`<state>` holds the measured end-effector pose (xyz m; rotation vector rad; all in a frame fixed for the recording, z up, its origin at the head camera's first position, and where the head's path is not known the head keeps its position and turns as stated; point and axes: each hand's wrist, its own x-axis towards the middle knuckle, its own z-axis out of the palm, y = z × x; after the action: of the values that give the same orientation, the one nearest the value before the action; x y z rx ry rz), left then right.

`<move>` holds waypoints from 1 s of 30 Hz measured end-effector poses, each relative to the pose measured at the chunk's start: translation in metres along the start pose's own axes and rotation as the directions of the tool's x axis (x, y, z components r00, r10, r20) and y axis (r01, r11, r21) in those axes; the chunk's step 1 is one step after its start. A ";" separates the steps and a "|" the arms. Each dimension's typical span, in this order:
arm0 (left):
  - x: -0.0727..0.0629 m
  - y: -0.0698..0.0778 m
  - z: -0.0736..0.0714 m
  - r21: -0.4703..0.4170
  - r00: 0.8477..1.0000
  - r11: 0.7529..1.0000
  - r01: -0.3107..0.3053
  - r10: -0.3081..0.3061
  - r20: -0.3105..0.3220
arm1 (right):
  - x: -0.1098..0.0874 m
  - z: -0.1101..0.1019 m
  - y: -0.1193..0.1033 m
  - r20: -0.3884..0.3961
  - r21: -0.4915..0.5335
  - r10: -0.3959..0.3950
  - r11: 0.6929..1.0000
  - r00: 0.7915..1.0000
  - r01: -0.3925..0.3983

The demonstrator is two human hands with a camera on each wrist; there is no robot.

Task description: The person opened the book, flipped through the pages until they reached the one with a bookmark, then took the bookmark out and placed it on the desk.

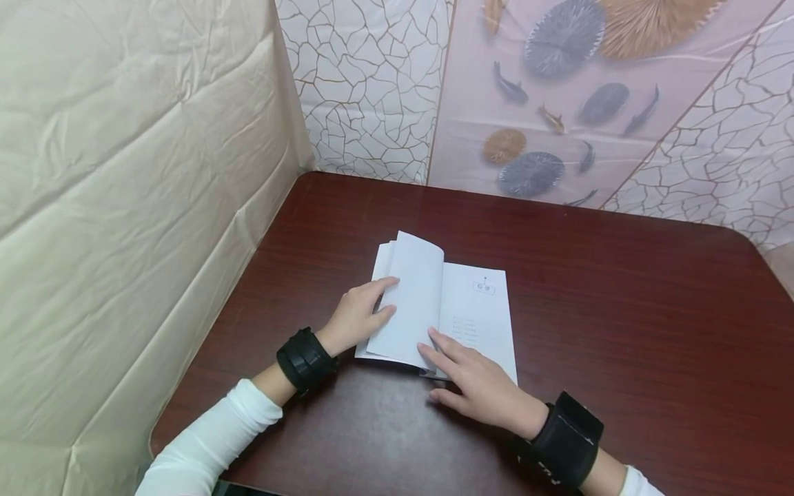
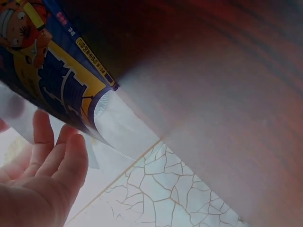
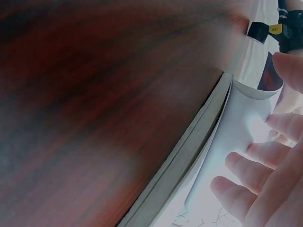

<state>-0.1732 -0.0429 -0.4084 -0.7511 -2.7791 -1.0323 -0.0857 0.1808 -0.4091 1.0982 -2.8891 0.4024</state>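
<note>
An open book (image 1: 409, 296) lies on the table, with a few small printed lines and a little drawing on its right page (image 1: 480, 303). My left hand (image 1: 353, 317) holds the left side at its outer edge, thumb and one finger on the blank page. In the left wrist view, the colourful cover (image 2: 71, 90) is tilted up, and several fingers (image 2: 73, 156) of that hand reach its edge. My right hand (image 1: 484, 386) is spread over the lower part near the spine, fingertips touching paper. The right wrist view shows the book's page block (image 3: 189, 151) beside a curved leaf (image 3: 241, 123).
The dark red wooden table (image 1: 620, 331) stretches around the book. A cream cloth (image 1: 136, 207) hangs along the left side, and a patterned cloth (image 1: 372, 89) hangs behind. A dark flat object (image 1: 242, 489) shows at the bottom edge. Both wrists wear black bands (image 1: 307, 362).
</note>
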 end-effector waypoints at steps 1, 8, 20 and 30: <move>0.000 0.000 0.000 0.008 1.000 1.000 -0.001 0.000 0.010 | 0.000 0.000 0.000 -0.004 -0.001 -0.003 1.000 1.000 0.003; 0.000 0.000 0.001 0.059 0.999 0.998 -0.009 0.007 0.039 | -0.002 0.000 0.001 -0.004 0.001 0.007 1.000 1.000 -0.007; 0.001 -0.001 0.006 0.086 0.998 0.995 -0.045 0.049 -0.044 | -0.015 -0.007 0.020 0.026 -0.013 0.157 0.988 0.987 -0.157; 0.001 0.002 0.006 0.110 0.998 0.994 -0.029 0.034 -0.046 | -0.024 -0.011 0.032 0.087 -0.007 0.250 0.968 0.964 -0.250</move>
<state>-0.1723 -0.0378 -0.4118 -0.7444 -2.7478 -0.8733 -0.0894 0.2223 -0.4089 0.7698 -3.1159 0.3749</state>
